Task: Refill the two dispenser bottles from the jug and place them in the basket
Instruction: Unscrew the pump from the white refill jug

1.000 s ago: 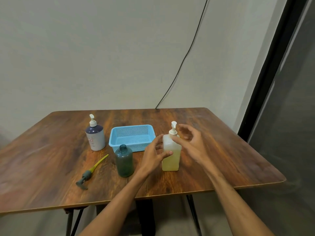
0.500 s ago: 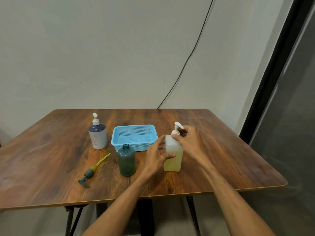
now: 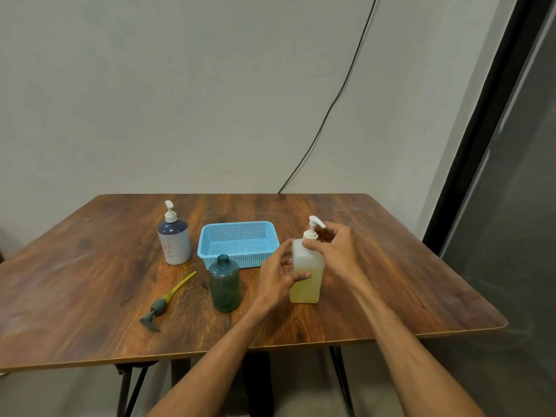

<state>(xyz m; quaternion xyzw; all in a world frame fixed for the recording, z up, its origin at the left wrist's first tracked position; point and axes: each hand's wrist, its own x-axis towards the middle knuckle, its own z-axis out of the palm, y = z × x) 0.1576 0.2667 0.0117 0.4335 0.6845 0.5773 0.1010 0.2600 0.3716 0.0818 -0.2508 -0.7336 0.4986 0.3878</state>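
On the brown wooden table (image 3: 90, 281) stands a square translucent plastic bottle (image 3: 307, 278), about half filled with a yellowish liquid, upright and near the front edge. The left hand (image 3: 278, 273) grips its body from the left side, the fingers curled around it and the thumb lying across the front. The right hand (image 3: 334, 251) pinches with thumb and fingertips the collar of the white pump (image 3: 313, 228) that sits on the neck of this bottle.

Just left of the left hand stands a dark green round bottle (image 3: 225, 285) with an open neck. Its place is directly in front of the light blue plastic mesh basket (image 3: 237, 224). Left of the basket stands 1 white and dark blue round pump bottle (image 3: 174, 239). A grey pump head with a yellow tube (image 3: 164, 300) lies flat on the table, left of the green bottle. A black cable (image 3: 337, 97) runs down the wall behind.
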